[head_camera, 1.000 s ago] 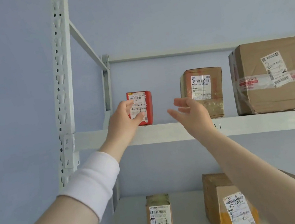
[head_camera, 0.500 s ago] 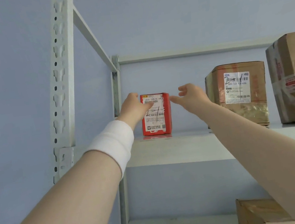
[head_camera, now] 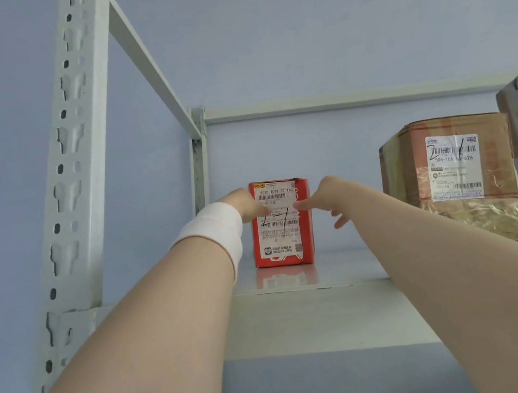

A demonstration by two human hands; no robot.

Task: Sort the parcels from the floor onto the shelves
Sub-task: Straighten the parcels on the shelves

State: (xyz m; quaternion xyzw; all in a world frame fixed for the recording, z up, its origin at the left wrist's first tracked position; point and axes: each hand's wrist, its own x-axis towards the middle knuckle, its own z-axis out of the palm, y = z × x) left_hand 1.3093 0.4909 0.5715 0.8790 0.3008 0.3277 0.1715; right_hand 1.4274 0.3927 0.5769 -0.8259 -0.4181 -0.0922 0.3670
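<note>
The red box (head_camera: 285, 247) stands upright on the shelf (head_camera: 304, 312), near its left end, with its white label to the front. The left hand (head_camera: 245, 207) grasps the left edge of the box, with the thumb on the label; its other fingers are hidden behind the box. The right hand (head_camera: 329, 196) is released: one fingertip touches the right side of the label, and the other fingers hang loosely curled. A brown box (head_camera: 446, 178) stands to the right, well apart from the red box.
</note>
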